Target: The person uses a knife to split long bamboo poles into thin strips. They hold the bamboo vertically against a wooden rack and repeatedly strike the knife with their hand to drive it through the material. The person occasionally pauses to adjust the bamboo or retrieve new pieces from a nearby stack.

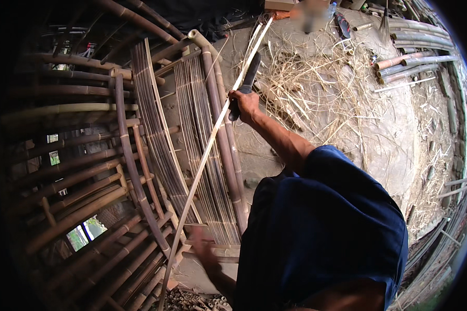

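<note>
Near twelve o'clock, our right hand (245, 105): closed firmly round a dark knife (252, 71); its fingers lie against the pale strip (210, 141);
Strip: long and thin; it slants from just past twelve o'clock down to seven, passing over the slatted bamboo panel (216, 199);
Left hand (204, 250): between six and seven o'clock, blurred; we see fingers loosely apart, just beside the strip;
Shavings (321, 98): strewn over our floor (391, 140) toward two o'clock
</note>
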The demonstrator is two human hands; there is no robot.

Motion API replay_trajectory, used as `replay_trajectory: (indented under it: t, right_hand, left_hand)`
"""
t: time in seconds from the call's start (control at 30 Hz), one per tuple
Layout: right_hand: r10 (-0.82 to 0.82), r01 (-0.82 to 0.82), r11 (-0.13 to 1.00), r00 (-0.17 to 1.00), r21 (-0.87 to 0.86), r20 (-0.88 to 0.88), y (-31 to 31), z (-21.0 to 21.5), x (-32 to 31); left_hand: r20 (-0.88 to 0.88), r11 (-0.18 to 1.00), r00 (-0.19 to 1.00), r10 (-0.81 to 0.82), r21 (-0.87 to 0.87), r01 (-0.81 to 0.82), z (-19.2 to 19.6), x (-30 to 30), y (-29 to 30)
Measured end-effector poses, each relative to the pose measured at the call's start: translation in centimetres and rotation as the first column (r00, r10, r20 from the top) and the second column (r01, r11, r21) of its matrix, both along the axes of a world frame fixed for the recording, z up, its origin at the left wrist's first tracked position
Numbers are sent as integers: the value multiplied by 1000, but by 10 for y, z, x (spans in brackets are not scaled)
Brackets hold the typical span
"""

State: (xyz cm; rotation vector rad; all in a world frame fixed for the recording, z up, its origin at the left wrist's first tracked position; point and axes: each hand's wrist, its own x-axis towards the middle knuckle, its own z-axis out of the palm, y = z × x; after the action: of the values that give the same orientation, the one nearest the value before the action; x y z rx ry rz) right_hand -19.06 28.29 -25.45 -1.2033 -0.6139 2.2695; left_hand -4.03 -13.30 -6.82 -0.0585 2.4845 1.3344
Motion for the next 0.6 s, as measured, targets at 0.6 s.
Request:
replay_trajectory:
  t: [0.6]
  right_hand:
    - [89,-576,-82,809,813,581,65,77,100]
  left_hand:
    - [323,860,809,-491,326,392,-50,-96,231]
